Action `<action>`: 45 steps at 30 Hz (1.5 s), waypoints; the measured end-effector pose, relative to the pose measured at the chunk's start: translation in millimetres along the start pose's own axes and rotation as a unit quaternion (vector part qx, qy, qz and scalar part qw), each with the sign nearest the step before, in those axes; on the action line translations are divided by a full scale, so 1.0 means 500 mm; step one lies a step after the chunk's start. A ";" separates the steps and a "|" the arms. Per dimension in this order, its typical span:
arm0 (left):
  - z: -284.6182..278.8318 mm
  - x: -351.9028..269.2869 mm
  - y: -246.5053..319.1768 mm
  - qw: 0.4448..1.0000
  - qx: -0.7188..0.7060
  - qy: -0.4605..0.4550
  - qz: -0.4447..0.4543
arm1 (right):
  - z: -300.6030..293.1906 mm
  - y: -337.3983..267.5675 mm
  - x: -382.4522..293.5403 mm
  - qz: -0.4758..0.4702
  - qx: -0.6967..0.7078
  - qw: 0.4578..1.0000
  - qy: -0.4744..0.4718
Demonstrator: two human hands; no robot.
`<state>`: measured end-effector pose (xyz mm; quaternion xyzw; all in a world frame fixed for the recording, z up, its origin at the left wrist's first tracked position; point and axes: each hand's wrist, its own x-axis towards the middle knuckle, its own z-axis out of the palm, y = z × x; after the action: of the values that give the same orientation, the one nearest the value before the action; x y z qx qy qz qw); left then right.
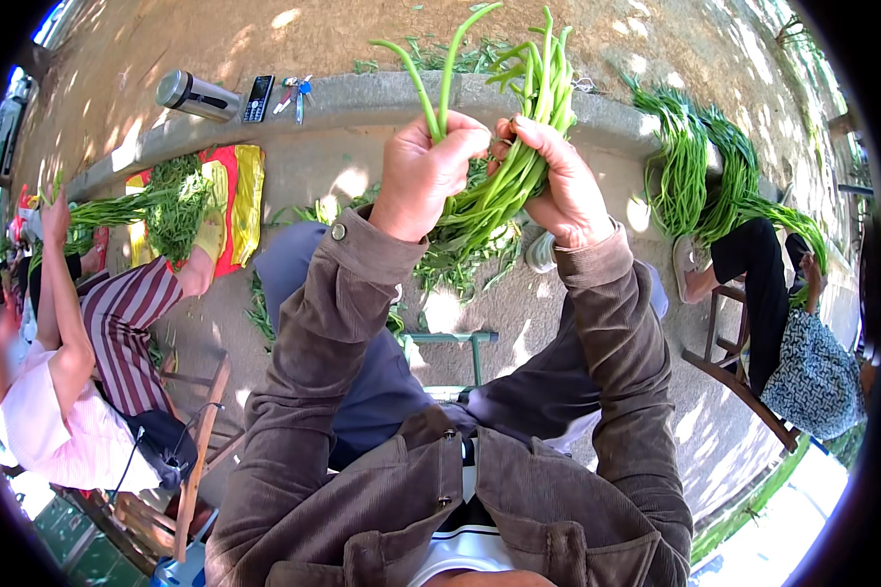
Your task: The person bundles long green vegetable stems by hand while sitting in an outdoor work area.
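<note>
My right hand is closed around a thick bundle of long green vegetable stems. Their cut ends point up and away from me, while the lower part of the bundle bends down to the left, beneath my hands. In my left hand, two separate green stems are pinched between thumb and fingers and stick up in a V. The fingertips of both hands come close together in front of the bundle. Below them, stripped green leaves lie in a heap on the ground, partly hidden by the bundle and my left sleeve.
A concrete curb runs ahead, bearing a steel thermos, a keypad phone and keys. Long green bundles drape over it at right. Seated people flank me; leaves cover a red-and-yellow sack at left.
</note>
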<state>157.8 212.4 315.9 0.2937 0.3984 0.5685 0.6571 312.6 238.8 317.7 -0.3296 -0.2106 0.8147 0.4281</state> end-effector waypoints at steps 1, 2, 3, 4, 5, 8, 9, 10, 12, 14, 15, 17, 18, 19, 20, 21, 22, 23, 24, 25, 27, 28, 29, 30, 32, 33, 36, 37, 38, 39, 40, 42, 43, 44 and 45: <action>-0.002 0.002 0.000 1.000 -0.022 0.012 0.003 | -0.006 -0.004 0.000 -0.005 0.004 1.000 -0.001; -0.011 0.008 0.005 0.999 -0.041 0.020 0.007 | -0.010 -0.008 -0.001 -0.011 0.009 1.000 -0.002; -0.021 0.012 0.015 0.998 -0.045 0.025 0.019 | -0.012 -0.013 -0.002 -0.016 0.013 1.000 -0.004; -0.024 0.013 0.020 0.998 -0.019 0.038 0.035 | -0.017 -0.017 -0.001 -0.020 -0.002 1.000 -0.001; -0.024 0.013 0.024 0.997 0.008 0.051 0.051 | -0.020 -0.019 -0.004 -0.016 -0.027 0.999 0.010; -0.001 0.011 0.019 0.979 0.122 0.105 0.122 | -0.017 -0.019 -0.010 -0.030 -0.085 0.995 0.045; -0.001 0.012 0.014 0.981 0.124 0.080 0.128 | -0.014 -0.017 -0.012 -0.034 -0.087 0.995 0.046; -0.004 0.010 0.013 0.988 0.114 0.054 0.086 | -0.011 -0.016 -0.014 -0.037 -0.089 0.994 0.048; -0.004 0.003 0.013 0.995 0.097 0.006 0.030 | -0.006 -0.014 -0.015 -0.048 -0.096 0.993 0.044; -0.007 0.001 0.003 0.992 0.119 -0.031 0.035 | -0.002 -0.014 -0.017 -0.051 -0.105 0.992 0.053; -0.006 0.001 0.000 0.989 0.131 -0.050 0.039 | 0.001 -0.015 -0.017 -0.053 -0.110 0.991 0.058; -0.003 -0.002 -0.011 0.978 0.185 -0.063 0.069 | 0.002 -0.011 -0.017 -0.065 -0.114 0.990 0.051; 0.001 -0.002 -0.013 0.979 0.183 -0.072 0.052 | 0.004 -0.009 -0.018 -0.056 -0.113 0.991 0.045; 0.003 -0.002 -0.013 0.979 0.182 -0.081 0.035 | 0.005 -0.007 -0.018 -0.047 -0.113 0.992 0.039; 0.000 0.000 -0.018 0.979 0.182 -0.088 0.027 | -0.002 -0.002 -0.015 -0.033 -0.108 0.993 0.015; 0.000 -0.001 -0.017 0.978 0.183 -0.091 0.033 | 0.000 0.003 -0.014 -0.037 -0.100 0.994 0.016; 0.000 -0.001 -0.015 0.978 0.184 -0.093 0.040 | 0.002 0.001 -0.015 -0.039 -0.098 0.994 -0.002; 0.000 -0.001 -0.014 0.977 0.185 -0.096 0.047 | 0.004 -0.001 -0.015 -0.041 -0.097 0.994 -0.019; 0.004 0.000 -0.015 0.978 0.179 -0.083 0.069 | 0.005 -0.003 -0.017 -0.039 -0.089 0.995 -0.020; 0.005 -0.002 -0.012 0.983 0.160 -0.077 0.054 | 0.005 -0.004 -0.018 -0.037 -0.081 0.996 -0.022; 0.009 -0.011 0.000 0.990 0.123 -0.065 0.023 | 0.005 -0.007 -0.016 -0.034 -0.071 0.996 -0.030; 0.006 -0.009 -0.006 0.991 0.118 -0.062 0.033 | 0.006 -0.008 -0.015 -0.032 -0.069 0.996 -0.037; 0.004 -0.007 -0.004 0.992 0.110 -0.063 0.030 | 0.005 -0.009 -0.014 -0.030 -0.067 0.996 -0.043; 0.000 -0.006 -0.005 0.993 0.101 -0.062 0.023 | 0.000 -0.008 -0.012 -0.029 -0.070 0.996 -0.047; -0.002 -0.005 -0.003 0.995 0.071 -0.067 0.011 | 0.000 -0.008 -0.011 -0.028 -0.065 0.996 -0.055; -0.003 -0.005 0.000 0.996 0.054 -0.066 0.004 | 0.002 -0.008 -0.012 -0.027 -0.062 0.996 -0.060; -0.004 -0.006 0.006 0.998 0.007 -0.061 -0.016 | 0.005 -0.009 -0.014 -0.020 -0.048 0.996 -0.070; -0.003 -0.006 0.009 0.998 -0.006 -0.057 -0.022 | 0.005 -0.010 -0.014 -0.020 -0.050 0.996 -0.071; -0.001 -0.006 0.011 0.998 -0.019 -0.053 -0.029 | 0.005 -0.010 -0.015 -0.020 -0.051 0.996 -0.072; 0.000 -0.007 0.015 0.998 -0.012 -0.054 -0.028 | 0.006 -0.009 -0.015 -0.019 -0.052 0.996 -0.074; 0.003 -0.008 0.018 0.998 -0.005 -0.055 -0.027 | 0.006 -0.008 -0.016 -0.017 -0.055 0.996 -0.075; -0.001 -0.007 0.016 0.998 0.019 -0.058 -0.023 | 0.008 -0.009 -0.016 -0.013 -0.061 0.995 -0.077; -0.007 -0.006 0.012 0.997 0.036 -0.060 -0.020 | 0.011 -0.009 -0.015 -0.017 -0.060 0.995 -0.078; -0.011 -0.006 0.009 0.996 0.053 -0.062 -0.018 | 0.015 -0.009 -0.015 -0.021 -0.058 0.995 -0.078; -0.008 -0.005 0.011 0.997 0.047 -0.064 -0.018 | 0.015 -0.010 -0.016 -0.025 -0.058 0.995 -0.077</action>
<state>151.5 210.6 318.9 0.3525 0.3869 0.5174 0.6770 313.2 234.3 328.8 -0.2846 -0.2978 0.8131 0.4113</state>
